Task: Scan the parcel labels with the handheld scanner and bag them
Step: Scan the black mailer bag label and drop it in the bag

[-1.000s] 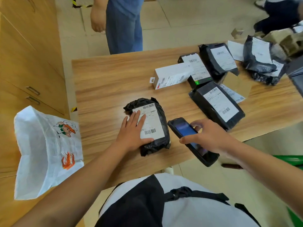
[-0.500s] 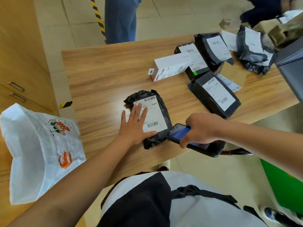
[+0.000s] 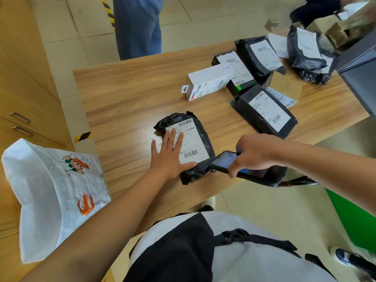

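Observation:
A black plastic-wrapped parcel (image 3: pixel 200 143) with a white barcode label lies near the front edge of the wooden table (image 3: pixel 126 94). My left hand (image 3: pixel 169 157) presses flat on its left side, fingers straight, thumb along its near edge. My right hand (image 3: pixel 255 152) grips the black handheld scanner (image 3: pixel 252 171), whose front end points at the parcel's right edge, almost touching it. A white woven bag (image 3: pixel 50 192) with cartoon prints stands open on the floor at my left.
More parcels lie at the table's far right: a white box (image 3: pixel 207 83), black labelled packs (image 3: pixel 264 110) (image 3: pixel 259 55) and crumpled black bags (image 3: pixel 309 55). A dark bin (image 3: pixel 362 72) stands right. A person in jeans (image 3: pixel 138 27) stands behind the table. Wooden cabinets (image 3: pixel 24 82) line the left.
My right hand has closed over the scanner and brought it left and low against the parcel's right edge. My left hand stays flat on the parcel.

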